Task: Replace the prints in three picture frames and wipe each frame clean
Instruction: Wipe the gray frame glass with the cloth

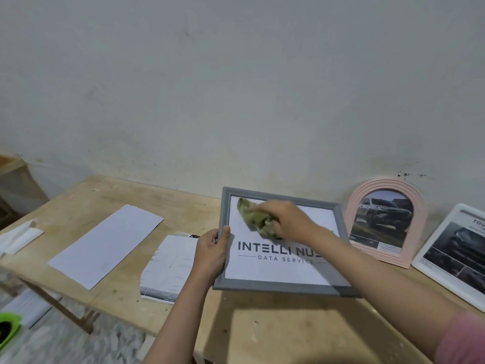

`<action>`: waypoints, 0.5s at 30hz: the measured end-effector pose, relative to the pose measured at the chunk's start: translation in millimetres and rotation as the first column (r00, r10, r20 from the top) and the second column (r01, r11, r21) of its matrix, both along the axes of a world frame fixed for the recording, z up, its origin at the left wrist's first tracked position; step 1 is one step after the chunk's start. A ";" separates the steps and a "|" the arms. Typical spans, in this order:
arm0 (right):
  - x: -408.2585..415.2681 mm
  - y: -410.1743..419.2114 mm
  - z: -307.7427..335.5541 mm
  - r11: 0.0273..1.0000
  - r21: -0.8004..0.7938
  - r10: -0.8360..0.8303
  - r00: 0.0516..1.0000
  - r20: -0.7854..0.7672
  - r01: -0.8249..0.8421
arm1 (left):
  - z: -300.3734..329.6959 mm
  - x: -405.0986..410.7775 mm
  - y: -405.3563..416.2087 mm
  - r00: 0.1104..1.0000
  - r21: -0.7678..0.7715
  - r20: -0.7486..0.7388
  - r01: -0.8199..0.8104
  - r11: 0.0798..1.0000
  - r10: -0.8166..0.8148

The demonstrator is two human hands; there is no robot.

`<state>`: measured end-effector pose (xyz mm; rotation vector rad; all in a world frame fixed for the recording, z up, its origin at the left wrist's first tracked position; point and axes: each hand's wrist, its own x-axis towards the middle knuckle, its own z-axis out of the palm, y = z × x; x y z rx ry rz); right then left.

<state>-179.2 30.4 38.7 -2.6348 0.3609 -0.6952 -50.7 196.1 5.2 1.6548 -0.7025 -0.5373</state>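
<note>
A grey rectangular picture frame (278, 287) is held tilted above the wooden table (275, 334), with a white print reading "INTELLI NUS DATA SERVICE" inside. My left hand (212, 254) grips its left edge, thumb on the front. My right hand (284, 219) holds a crumpled olive-green cloth (253, 215) against the upper part of the glass. A pink arched frame (383, 224) with a car photo leans on the wall to the right. Further right stands a white frame (451, 254) with a dark car print, cut off by the image edge.
Two loose paper sheets lie on the table left of the grey frame: a blank white one (105, 244) and a printed one (168, 269). Folded white paper (18, 237) sits at the far left. A green object (9, 331) lies on the floor below.
</note>
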 end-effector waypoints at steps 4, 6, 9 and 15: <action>5.5 -5.0 22.0 0.981 0.125 -0.174 0.960 0.220 0.149 | 2.5 2.3 -7.3 0.997 -0.036 0.024 0.069 0.997 -0.068; 17.4 7.3 18.8 0.979 0.133 -0.170 0.981 0.098 0.156 | 10.1 -5.9 -14.6 0.993 -0.064 0.072 0.097 0.993 -0.092; 29.6 33.7 6.5 0.989 0.105 -0.104 0.995 0.010 0.102 | 17.4 -13.8 -21.7 0.998 -0.121 0.057 0.010 0.993 -0.003; 34.8 62.0 -18.7 0.966 0.259 -0.011 1.000 -0.011 0.013 | 13.7 -5.8 -28.4 0.956 -0.218 -0.292 -0.098 0.971 0.031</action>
